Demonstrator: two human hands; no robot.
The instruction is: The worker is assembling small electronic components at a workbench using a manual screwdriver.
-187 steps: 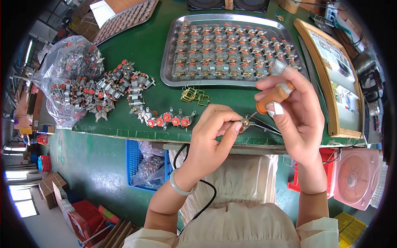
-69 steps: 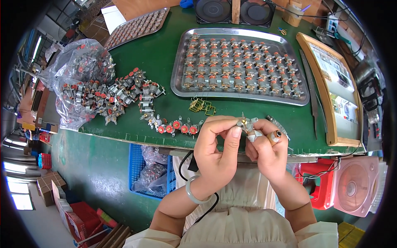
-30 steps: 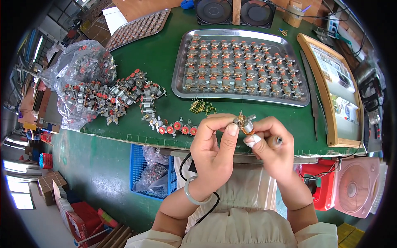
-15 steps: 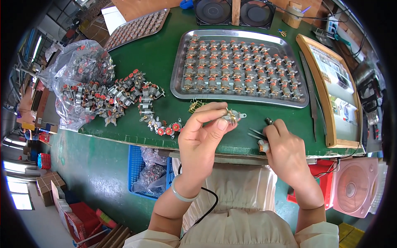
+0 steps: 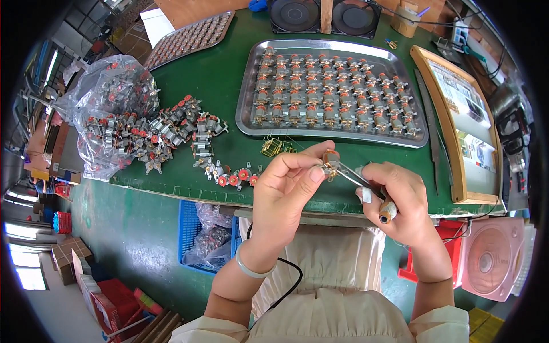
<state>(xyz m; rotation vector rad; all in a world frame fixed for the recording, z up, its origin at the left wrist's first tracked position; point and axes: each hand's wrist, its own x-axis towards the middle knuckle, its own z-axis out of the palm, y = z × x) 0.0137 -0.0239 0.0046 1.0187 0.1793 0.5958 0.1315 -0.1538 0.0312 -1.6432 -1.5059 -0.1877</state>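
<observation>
My left hand (image 5: 286, 191) pinches a small metal component (image 5: 330, 162) with an orange-brown disc and brass-coloured wire parts, between thumb and fingertips above the table's front edge. My right hand (image 5: 403, 197) grips a plier-like tool with long thin jaws (image 5: 350, 176) and a tape-wrapped handle end (image 5: 388, 212). The jaw tips are at the component, and my left fingers partly hide the contact. White tape covers a finger of my right hand. Just beyond my left hand lie several bent brass wire pieces (image 5: 275, 147). A metal tray (image 5: 337, 135) behind both hands bears rows of similar components.
At left, a plastic bag (image 5: 91, 148) spills many components (image 5: 171, 128) onto the green table (image 5: 223, 68). Another filled tray (image 5: 189, 43) and two black fans (image 5: 294, 16) stand at the back. A wooden frame (image 5: 457, 137) and a long flat blade (image 5: 430, 131) lie right.
My right hand has turned and brought the tool's jaws left to the component. The component has been turned in my left fingers, showing its orange-brown disc upward.
</observation>
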